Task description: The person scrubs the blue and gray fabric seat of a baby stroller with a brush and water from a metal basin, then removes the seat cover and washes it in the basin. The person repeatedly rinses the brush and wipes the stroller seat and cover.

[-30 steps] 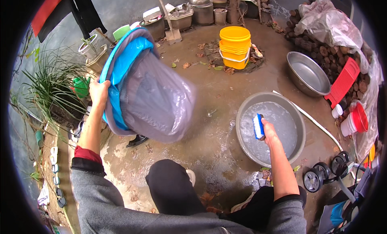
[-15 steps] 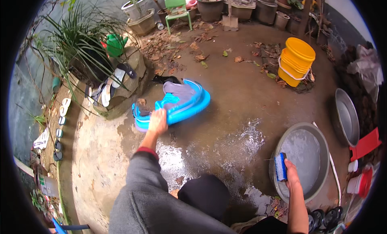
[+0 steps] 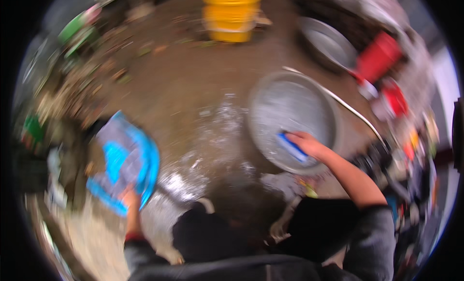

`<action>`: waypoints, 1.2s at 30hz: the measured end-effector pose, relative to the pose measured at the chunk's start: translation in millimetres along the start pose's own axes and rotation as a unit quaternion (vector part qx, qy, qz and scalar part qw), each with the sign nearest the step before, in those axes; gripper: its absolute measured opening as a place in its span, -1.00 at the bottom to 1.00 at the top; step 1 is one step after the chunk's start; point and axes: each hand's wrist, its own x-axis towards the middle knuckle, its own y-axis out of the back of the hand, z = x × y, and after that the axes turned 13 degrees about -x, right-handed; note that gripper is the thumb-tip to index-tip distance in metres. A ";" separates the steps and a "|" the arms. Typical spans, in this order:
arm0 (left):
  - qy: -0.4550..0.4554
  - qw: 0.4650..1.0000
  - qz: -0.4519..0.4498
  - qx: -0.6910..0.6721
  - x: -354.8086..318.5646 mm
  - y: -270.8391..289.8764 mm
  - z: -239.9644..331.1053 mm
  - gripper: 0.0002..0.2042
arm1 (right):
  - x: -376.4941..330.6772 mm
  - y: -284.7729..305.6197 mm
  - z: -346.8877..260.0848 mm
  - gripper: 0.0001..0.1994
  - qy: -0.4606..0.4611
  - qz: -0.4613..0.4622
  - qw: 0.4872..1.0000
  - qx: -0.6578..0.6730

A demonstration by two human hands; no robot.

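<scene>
At the left, my left hand (image 3: 129,196) is closed on the near edge of a blue and grey curved item (image 3: 150,160) with a soft grey middle and a thick blue rim. Motion blur hides its exact kind. My right hand (image 3: 309,144) grips a blue scrubbing brush (image 3: 292,146), held over a round grey basin (image 3: 334,121) of cloudy water. Whether the brush touches the water I cannot tell.
A yellow bucket (image 3: 231,17) stands far off on the wet floor. Behind the basin are a white hose (image 3: 345,104), a metal tub (image 3: 331,44) tipped up, and a red object (image 3: 379,56). Fallen leaves and a blurred green chair (image 3: 77,32) lie to the far left.
The view has swung to the right. My right hand has brought the brush from the basin's near left edge to over its water. My left hand still grips the blue and grey item.
</scene>
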 end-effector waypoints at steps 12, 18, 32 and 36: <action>-0.506 0.844 -0.122 -0.128 -27.2 288.0 403.3 -0.72 | 69.7 -23.2 173.6 -0.57 -0.034 0.221 0.939 -0.261; -0.520 0.791 -0.229 -0.228 -104.2 278.0 571.8 -0.56 | 120.1 -74.1 186.2 -0.51 -0.048 0.151 0.939 -0.305; -0.272 0.713 -0.289 -0.578 -154.5 292.8 649.3 -0.47 | -30.6 -3.6 156.7 -0.46 0.212 0.168 0.885 0.378; -0.396 0.833 -0.081 -0.376 -152.5 333.5 628.4 -0.46 | -97.2 -2.4 259.8 -0.67 0.037 0.324 0.945 -0.015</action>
